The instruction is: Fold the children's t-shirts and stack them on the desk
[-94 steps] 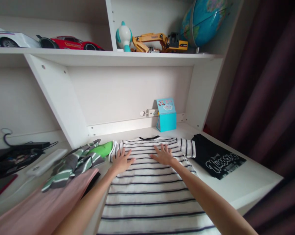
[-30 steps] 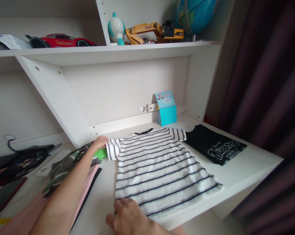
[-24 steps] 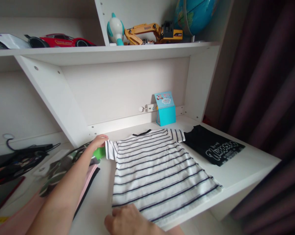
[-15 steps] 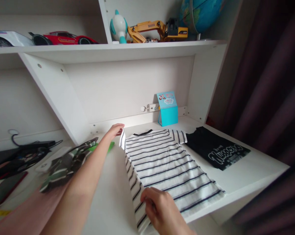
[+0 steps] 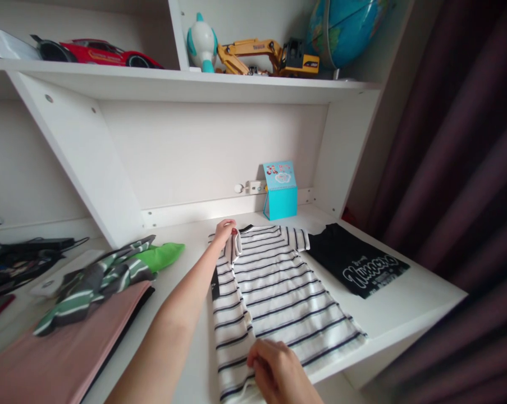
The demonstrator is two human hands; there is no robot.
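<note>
A white T-shirt with dark stripes (image 5: 278, 286) lies on the white desk, its left side folded inward over the body. My left hand (image 5: 226, 229) pinches the folded sleeve near the collar at the far end. Close to me, my right hand (image 5: 278, 367) is closed on the shirt's hem edge; its fingertips are partly hidden. Right of the striped shirt lies a folded black T-shirt (image 5: 358, 261) with white lettering, touching the striped sleeve.
A turquoise desk calendar (image 5: 281, 202) stands at the back by a socket strip (image 5: 256, 187). On the left are striped grey-green cloth (image 5: 97, 280), a green piece (image 5: 163, 257) and pink fabric (image 5: 76, 348). Above, a shelf (image 5: 236, 81) holds a toy excavator (image 5: 274, 56) and a globe (image 5: 348, 33).
Both hands have brought the shirt's left side inward to the right, so a strip now lies folded over the front. The view has shifted slightly.
</note>
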